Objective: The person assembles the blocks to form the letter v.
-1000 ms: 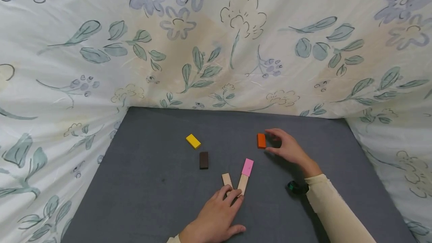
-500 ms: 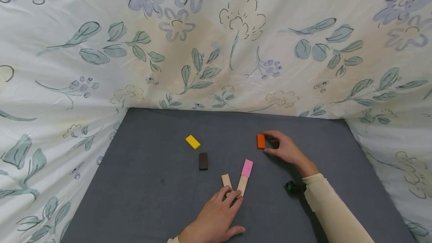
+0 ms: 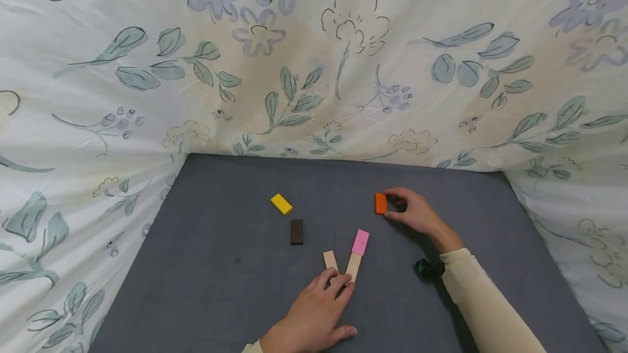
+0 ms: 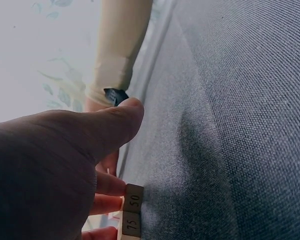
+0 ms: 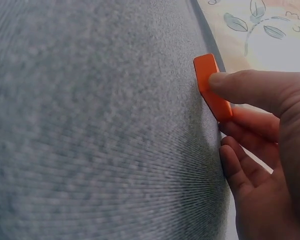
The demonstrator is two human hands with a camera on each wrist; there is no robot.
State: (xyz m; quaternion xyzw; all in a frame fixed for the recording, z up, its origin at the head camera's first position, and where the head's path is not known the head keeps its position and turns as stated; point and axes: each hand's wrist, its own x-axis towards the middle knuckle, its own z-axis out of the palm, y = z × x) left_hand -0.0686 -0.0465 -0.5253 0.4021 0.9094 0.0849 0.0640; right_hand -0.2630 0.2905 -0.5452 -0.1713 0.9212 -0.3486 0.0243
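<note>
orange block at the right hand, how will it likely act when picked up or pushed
Judging by its straight edges, the orange block is probably stiff. Its flat faces suggest sliding, not rolling. Small beside the right hand, it is likely light.

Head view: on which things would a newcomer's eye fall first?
Probably the orange block, bright on the grey cloth towards the back, pinched by the right hand. Next, the pink block right of centre, beyond the left hand on the wooden blocks. The floral fabric fills the upper half.
</note>
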